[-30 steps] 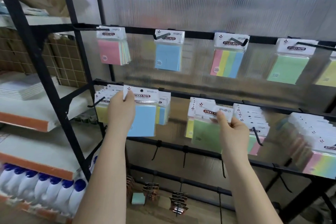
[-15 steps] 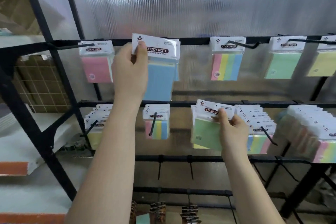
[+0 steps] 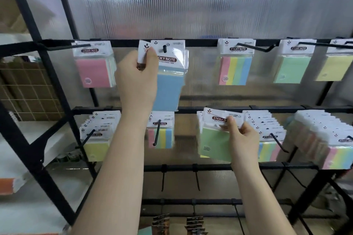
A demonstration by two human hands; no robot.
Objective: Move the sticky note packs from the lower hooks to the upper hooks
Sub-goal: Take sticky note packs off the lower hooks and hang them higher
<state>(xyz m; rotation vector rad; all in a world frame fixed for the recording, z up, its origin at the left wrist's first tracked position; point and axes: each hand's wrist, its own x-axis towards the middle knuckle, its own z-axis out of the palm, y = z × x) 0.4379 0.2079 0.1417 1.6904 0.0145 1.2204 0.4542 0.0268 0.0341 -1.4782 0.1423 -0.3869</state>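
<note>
Two hands, left hand (image 3: 136,78) hooking blue pack (image 3: 168,82), right hand (image 3: 242,139) pinching green pack (image 3: 214,143)

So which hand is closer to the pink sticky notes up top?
Left. The left hand is right beside the pink pack, holding a blue pack at the next upper hook. The right hand is lower, off to the right, gripping a green pack.

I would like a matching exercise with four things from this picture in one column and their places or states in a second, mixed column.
1. blue pack
2. green pack
3. pink pack
4. striped pack

A. hangs on the top row, far left
B. held by the right hand, lower row
C. held by the left hand at an upper hook
D. hangs on the top row, right of the blue one

1-C, 2-B, 3-A, 4-D
</note>
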